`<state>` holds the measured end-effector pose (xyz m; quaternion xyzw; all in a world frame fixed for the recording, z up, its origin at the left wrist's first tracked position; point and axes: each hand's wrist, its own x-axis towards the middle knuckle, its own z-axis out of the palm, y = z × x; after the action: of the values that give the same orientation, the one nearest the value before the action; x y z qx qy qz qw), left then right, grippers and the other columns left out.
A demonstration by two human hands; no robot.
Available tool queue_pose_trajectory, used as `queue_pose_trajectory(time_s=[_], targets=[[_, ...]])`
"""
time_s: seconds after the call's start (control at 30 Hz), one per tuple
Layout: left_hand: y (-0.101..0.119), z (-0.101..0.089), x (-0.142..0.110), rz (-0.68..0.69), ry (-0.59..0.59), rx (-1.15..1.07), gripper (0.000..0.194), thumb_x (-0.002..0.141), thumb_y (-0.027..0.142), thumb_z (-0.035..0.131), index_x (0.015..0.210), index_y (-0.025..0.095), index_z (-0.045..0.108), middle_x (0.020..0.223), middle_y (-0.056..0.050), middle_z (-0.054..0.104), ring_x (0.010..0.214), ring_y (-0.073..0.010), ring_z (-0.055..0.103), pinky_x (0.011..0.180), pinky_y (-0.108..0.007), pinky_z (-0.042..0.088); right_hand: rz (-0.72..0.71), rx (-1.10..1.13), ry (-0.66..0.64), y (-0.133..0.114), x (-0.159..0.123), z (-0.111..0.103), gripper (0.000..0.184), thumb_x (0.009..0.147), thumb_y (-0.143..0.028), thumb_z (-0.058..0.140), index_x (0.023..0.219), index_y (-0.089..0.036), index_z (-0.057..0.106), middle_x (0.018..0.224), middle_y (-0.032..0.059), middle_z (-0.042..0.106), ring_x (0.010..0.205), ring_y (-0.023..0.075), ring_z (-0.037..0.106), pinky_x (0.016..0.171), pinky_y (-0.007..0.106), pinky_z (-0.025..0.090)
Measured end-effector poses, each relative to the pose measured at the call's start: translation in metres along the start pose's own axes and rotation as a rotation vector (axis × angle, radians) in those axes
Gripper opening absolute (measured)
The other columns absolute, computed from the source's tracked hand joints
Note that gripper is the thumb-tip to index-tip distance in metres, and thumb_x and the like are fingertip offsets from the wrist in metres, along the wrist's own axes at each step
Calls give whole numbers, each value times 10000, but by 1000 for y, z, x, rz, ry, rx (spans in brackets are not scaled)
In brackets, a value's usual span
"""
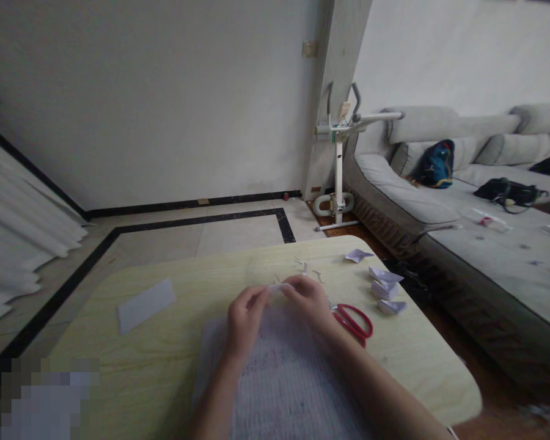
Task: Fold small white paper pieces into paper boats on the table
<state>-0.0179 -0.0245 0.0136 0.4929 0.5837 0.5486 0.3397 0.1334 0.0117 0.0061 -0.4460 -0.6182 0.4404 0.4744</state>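
Observation:
Near the middle of the table, my left hand (246, 313) and my right hand (308, 299) pinch a small piece of white paper (278, 287) between them, mostly covered by the fingers. Beneath my forearms lies a large sheet with rows of writing (284, 379). Red-handled scissors (355, 322) rest just right of my right wrist, their blades partly hidden by it. Thin paper scraps (318, 276) are scattered beyond my fingers. Several small folded paper shapes (385, 282) stand along the right side of the table.
A blank white paper strip (146, 304) lies on the left of the pale wooden table (165, 379). Past the far edge are a tiled floor and a white exercise machine (339, 165). A grey sofa (440, 201) with a blue backpack (437, 164) stands at right.

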Motion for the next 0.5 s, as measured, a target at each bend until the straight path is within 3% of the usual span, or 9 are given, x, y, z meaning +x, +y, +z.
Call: queue_pose_trajectory(time_s=[0.17, 0.27, 0.43, 0.5], targets=[[3, 1, 0, -160, -49, -202, 350, 788, 435, 596, 929, 122, 663, 696, -47, 691, 584, -145, 626, 552, -236, 495, -65, -59, 4, -2, -4, 0, 138, 796, -311, 620, 814, -193, 690, 778, 41, 692, 711, 178, 615, 656, 291, 483], [6, 0, -1, -193, -93, -237, 326, 780, 423, 607, 874, 116, 660, 670, -38, 669, 586, -138, 615, 557, -230, 489, -68, -72, -4, 0, -6, 1, 115, 781, -264, 613, 832, -194, 688, 781, 38, 682, 693, 168, 606, 649, 287, 478], [7, 0, 0, -205, -45, -245, 244, 714, 317, 675, 880, 140, 648, 724, -15, 670, 626, -129, 622, 606, -226, 499, 27, 194, -31, 3, -2, 0, 353, 743, -189, 579, 1096, -203, 594, 775, 0, 621, 667, 138, 582, 604, 248, 462], [5, 1, 0, -193, -40, -224, 239, 709, 310, 678, 874, 141, 649, 717, -13, 671, 624, -131, 627, 606, -228, 503, 91, 260, -64, 2, -2, 0, 305, 762, -222, 574, 1063, -189, 600, 751, -2, 612, 641, 131, 573, 576, 237, 451]])
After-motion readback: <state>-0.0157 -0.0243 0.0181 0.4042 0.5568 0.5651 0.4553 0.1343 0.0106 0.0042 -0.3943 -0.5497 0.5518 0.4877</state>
